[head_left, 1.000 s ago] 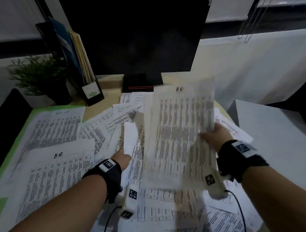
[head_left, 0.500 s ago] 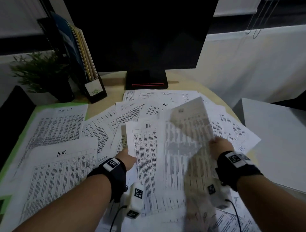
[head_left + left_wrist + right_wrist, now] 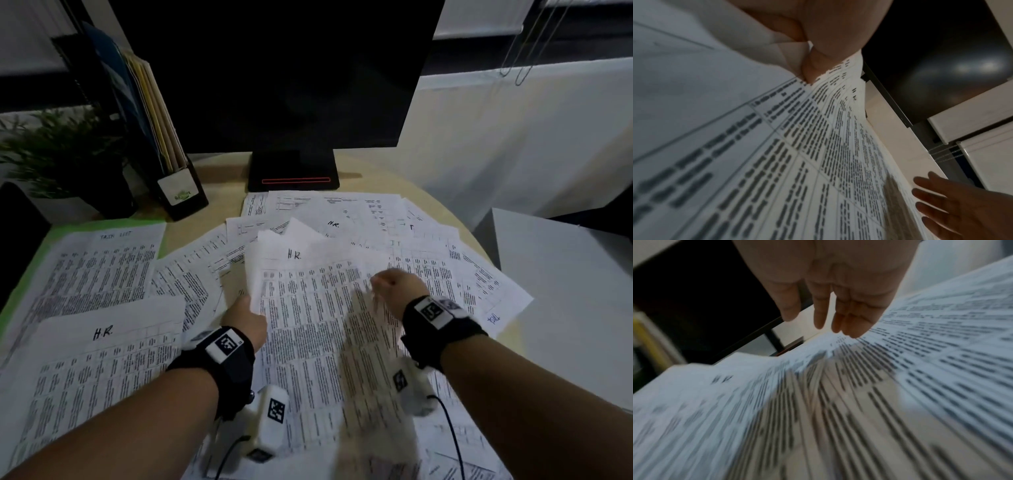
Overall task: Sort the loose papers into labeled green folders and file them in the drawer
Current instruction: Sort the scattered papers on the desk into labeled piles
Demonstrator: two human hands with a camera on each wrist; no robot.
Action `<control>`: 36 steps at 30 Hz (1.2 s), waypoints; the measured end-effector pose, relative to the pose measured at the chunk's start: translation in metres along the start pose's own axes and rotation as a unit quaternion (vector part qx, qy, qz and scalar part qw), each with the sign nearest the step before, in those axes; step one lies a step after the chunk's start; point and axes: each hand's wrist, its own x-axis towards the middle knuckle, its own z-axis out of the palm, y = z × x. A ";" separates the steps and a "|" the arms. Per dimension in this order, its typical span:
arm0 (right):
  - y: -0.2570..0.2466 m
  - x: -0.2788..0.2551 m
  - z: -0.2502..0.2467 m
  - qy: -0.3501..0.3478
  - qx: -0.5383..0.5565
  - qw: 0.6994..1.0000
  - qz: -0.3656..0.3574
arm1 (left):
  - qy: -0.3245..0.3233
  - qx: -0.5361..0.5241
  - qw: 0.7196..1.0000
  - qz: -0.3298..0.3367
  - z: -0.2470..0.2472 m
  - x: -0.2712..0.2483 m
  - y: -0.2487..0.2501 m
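Loose printed papers (image 3: 428,240) cover the round desk. My left hand (image 3: 246,318) pinches the left edge of a sheet marked H.R. (image 3: 301,308); in the left wrist view, the thumb and fingers (image 3: 813,68) close on that edge. My right hand (image 3: 397,287) hovers over the sheet's right side with straight, spread fingers (image 3: 820,313) and holds nothing. A blurred sheet (image 3: 373,394) lies or drops just below that hand. An open green folder (image 3: 102,226) lies at the left with a task list sheet (image 3: 102,267) and another H.R. sheet (image 3: 102,370) on it.
A dark monitor (image 3: 274,68) on its stand (image 3: 294,174) is at the desk's far edge. A black file holder (image 3: 161,144) with folders and a potted plant (image 3: 65,150) stand at the back left. A white cabinet top (image 3: 565,291) lies to the right.
My right hand brought its raised sheet down over the pile and let go, fingers now spread. My left hand let a small folded paper go and took hold of the H.R. sheet's left edge.
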 end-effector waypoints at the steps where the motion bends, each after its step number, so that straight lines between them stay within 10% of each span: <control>1: -0.001 0.009 -0.006 0.020 0.017 0.999 0.026 | 0.014 -0.008 1.000 0.002 -0.002 0.000 -0.001; 19: -0.033 0.104 -0.019 0.025 0.036 0.988 0.148 | -0.034 -0.047 0.998 0.019 -0.012 0.024 -0.018; 31: -0.023 0.082 -0.027 0.251 0.260 0.932 0.013 | -0.013 -0.059 0.998 0.028 -0.010 0.015 -0.017; 36: -0.025 0.060 -0.005 0.191 0.163 0.964 -0.081 | -0.015 -0.052 0.998 0.026 -0.009 0.015 -0.019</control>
